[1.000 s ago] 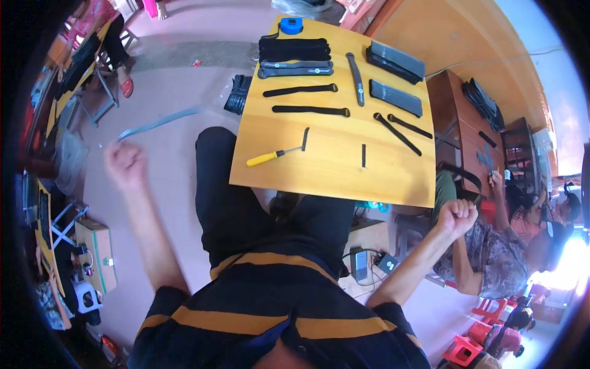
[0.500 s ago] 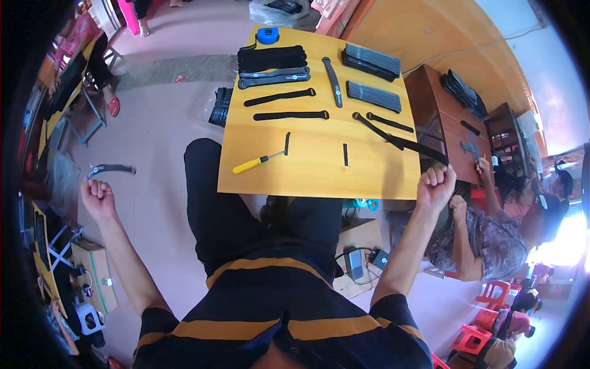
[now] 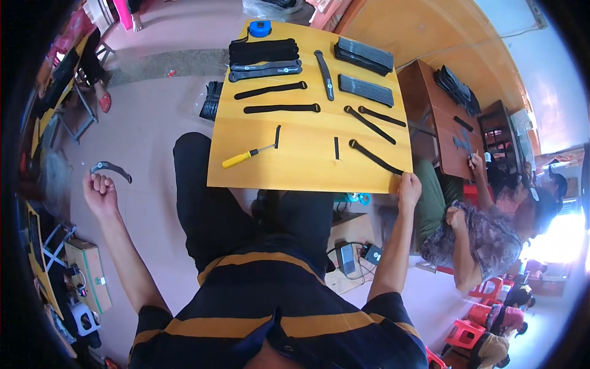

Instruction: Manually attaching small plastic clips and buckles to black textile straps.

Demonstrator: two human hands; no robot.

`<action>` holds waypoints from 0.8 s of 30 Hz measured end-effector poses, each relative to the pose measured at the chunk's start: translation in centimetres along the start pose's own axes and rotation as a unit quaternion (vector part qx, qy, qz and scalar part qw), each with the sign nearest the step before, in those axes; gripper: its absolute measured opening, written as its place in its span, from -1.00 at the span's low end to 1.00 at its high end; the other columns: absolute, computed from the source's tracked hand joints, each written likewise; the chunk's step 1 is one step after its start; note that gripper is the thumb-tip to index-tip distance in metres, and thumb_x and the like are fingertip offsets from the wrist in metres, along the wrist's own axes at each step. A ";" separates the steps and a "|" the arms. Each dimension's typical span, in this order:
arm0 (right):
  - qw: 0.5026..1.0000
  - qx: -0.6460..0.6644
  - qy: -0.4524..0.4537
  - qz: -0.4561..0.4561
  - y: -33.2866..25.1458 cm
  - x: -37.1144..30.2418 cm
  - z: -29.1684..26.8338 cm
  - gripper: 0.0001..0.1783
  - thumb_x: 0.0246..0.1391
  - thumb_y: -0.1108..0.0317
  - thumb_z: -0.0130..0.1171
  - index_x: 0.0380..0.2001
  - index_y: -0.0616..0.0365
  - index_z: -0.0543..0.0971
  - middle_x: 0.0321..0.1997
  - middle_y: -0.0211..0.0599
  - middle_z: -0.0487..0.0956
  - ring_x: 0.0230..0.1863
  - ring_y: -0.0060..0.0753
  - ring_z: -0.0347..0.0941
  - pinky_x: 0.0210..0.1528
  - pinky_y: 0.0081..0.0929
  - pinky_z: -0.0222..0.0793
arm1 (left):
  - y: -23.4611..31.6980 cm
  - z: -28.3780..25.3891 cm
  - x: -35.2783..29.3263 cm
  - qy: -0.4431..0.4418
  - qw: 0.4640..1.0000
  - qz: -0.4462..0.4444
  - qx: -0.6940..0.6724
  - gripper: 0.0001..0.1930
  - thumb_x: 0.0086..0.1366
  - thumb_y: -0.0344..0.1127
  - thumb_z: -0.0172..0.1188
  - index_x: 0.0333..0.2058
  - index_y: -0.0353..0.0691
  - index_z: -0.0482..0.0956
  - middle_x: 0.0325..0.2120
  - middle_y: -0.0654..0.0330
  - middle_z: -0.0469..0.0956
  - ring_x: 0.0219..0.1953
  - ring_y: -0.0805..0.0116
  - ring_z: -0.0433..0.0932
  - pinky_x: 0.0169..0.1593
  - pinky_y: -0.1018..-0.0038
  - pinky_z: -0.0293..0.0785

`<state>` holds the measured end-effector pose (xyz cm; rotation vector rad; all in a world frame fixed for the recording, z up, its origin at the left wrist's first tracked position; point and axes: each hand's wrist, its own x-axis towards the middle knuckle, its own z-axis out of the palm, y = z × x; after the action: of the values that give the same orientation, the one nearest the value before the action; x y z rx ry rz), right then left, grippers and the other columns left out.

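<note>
Out to the left, beyond the table's edge, my left hand [image 3: 101,194] is closed on one end of a grey strap [image 3: 114,167], which curves away to the right. At the table's near right corner my right hand [image 3: 410,186] pinches the end of a black strap [image 3: 373,156]. The looped end of that strap reaches back over the yellow table [image 3: 295,175]. Just beyond it lie two more black straps, one slanting [image 3: 369,125] and one shorter-looking [image 3: 382,117]. A yellow-handled screwdriver [image 3: 239,158] rests near the left edge, its tip by a black mark [image 3: 277,136].
Farther back are a pile of black straps [image 3: 263,51], grey straps [image 3: 265,70], stacked strips [image 3: 364,56] and a blue tape measure [image 3: 260,28]. A person [image 3: 476,237] sits close on the right by a brown table [image 3: 452,138]. A box with devices [image 3: 353,270] stands below.
My right hand has moved left toward the table corner. The black strap's looped end has come nearer me, off the slanting strap. The grey strap in my left hand has tilted downward.
</note>
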<state>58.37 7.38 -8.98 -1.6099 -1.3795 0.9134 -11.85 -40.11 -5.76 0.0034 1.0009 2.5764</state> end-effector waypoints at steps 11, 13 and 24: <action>0.899 -0.423 0.074 -0.080 -4.0 -2.1 -1.7 -0.60 0.17 0.02 0.12 -0.27 0.13 0.70 -0.29 0.04 0.69 -0.17 0.18 0.64 -0.07 0.00 0.51 | -5.6 8.8 -5.4 -0.090 0.992 -0.023 0.088 -0.76 0.51 -0.28 0.06 -0.40 -0.19 0.47 -0.74 0.45 0.16 -0.70 0.60 0.11 -0.46 0.56 0.21; 0.897 -0.429 0.080 -0.067 -4.5 -2.2 -1.4 -0.59 0.16 -0.02 0.15 -0.29 0.12 0.70 -0.29 0.02 0.70 -0.17 0.16 0.65 -0.08 0.00 0.53 | -6.0 10.6 -6.3 -0.090 0.990 -0.025 0.102 -0.76 0.52 -0.29 0.06 -0.41 -0.19 0.46 -0.74 0.45 0.16 -0.69 0.61 0.11 -0.46 0.56 0.21; 0.902 -0.364 0.156 -0.169 -3.1 -3.1 -3.0 -0.75 0.16 0.23 0.20 -0.18 0.13 0.65 -0.31 -0.02 0.70 -0.22 0.09 0.66 -0.15 -0.08 0.54 | -6.6 14.0 -8.2 -0.152 0.976 -0.025 0.155 -0.74 0.51 -0.30 0.04 -0.43 -0.19 0.43 -0.73 0.43 0.16 -0.68 0.61 0.12 -0.46 0.57 0.21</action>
<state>59.40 4.16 -4.85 -1.8422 -1.7968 -0.1083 -0.10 -29.35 1.47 0.4348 1.2470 2.2572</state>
